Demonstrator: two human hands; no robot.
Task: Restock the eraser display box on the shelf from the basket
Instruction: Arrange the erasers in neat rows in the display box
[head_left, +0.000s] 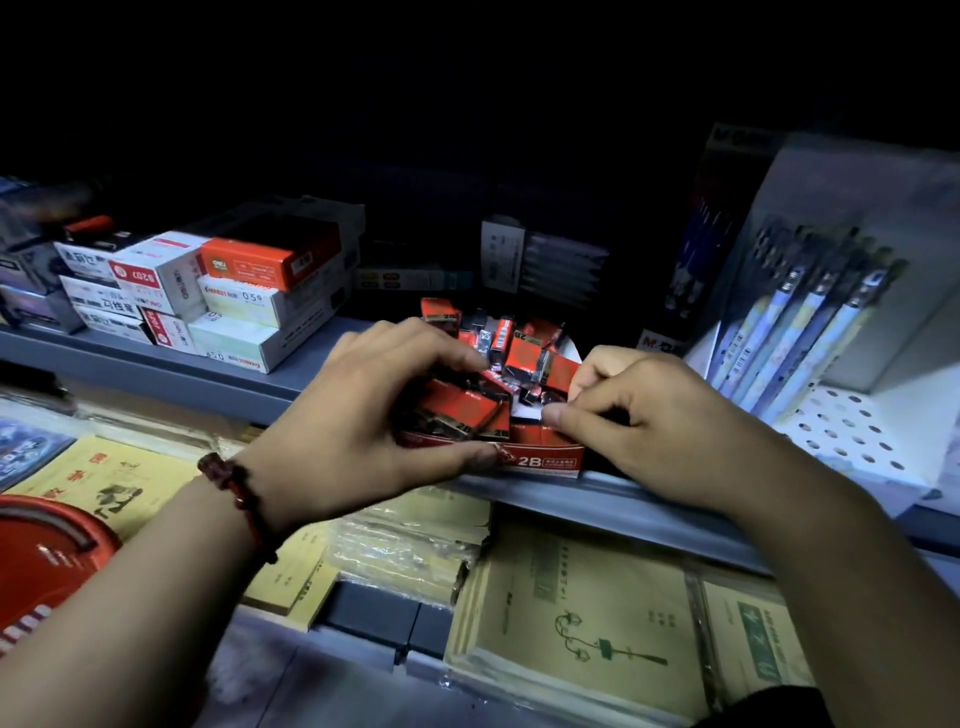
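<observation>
Two hands at shelf (311, 371): left hand (353, 415) grips eraser display box (545, 461) across heaped erasers (524, 353); right hand (665, 415) pinches one eraser (532, 400).

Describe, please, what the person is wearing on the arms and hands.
Neither sleeves nor gloves are worn. The left hand has a dark red cord bracelet at the wrist; the right hand wears nothing, and no rings show.

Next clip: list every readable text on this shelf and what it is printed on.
"2B": front of the red eraser display box.
"2B": erasers inside it.
"0.5": pale green box.
"8207", upside down: red-and-white box.
Print on the notebook covers: too blurred to read.
</observation>
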